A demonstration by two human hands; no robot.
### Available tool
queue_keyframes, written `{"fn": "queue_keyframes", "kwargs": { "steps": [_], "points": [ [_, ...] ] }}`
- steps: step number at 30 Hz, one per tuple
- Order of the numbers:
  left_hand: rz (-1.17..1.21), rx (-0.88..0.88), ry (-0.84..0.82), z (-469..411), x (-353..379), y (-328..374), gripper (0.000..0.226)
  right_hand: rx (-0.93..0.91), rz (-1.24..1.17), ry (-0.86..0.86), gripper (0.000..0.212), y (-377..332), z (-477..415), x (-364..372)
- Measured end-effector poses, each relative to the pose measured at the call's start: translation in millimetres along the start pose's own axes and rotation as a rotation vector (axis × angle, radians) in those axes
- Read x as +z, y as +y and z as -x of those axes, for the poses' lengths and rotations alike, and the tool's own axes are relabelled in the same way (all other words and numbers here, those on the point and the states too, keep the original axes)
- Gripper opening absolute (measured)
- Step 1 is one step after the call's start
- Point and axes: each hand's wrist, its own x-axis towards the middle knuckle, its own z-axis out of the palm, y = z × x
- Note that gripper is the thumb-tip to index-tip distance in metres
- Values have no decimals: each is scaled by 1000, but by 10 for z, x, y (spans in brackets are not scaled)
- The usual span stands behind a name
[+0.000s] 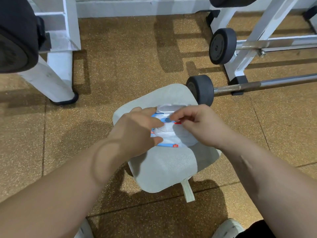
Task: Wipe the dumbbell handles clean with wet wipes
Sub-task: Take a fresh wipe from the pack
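A blue-and-white pack of wet wipes [173, 134] lies on a grey cloth [164, 169] on the floor, its white lid [169, 108] flipped open. My left hand [137, 129] grips the pack from the left side. My right hand [200, 124] pinches at the pack's opening with thumb and fingertips; a white wipe [167, 128] shows there. A dumbbell bar [265, 84] with a dark end weight [200, 90] lies on the floor just beyond the cloth. A second one [223, 46] rests on the white rack.
A white rack frame [253, 36] stands at the right, another white stand leg [56, 79] at the left with a large black weight plate [15, 36]. Brown speckled rubber floor tiles surround the cloth. My shoes [228, 227] show at the bottom edge.
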Motion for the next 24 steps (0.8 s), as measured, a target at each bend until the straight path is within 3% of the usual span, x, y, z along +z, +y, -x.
{"fn": "queue_keyframes", "kwargs": {
  "steps": [4,7,13,21,24],
  "points": [
    [-36,-26,56,41,44,42,37,-100,212,179,17,101,-18,51],
    [18,-82,44,46,41,26,36,-233,352,188,14,108,-24,145],
    [118,-135,28,74,1,6,38,-328,510,166,4,94,-57,205],
    [265,-195,-16,65,-32,-44,46,-318,713,206,9,9,-91,308],
    [269,-205,-50,65,-63,-57,51,-306,679,152,7,24,-111,291]
  ]
}}
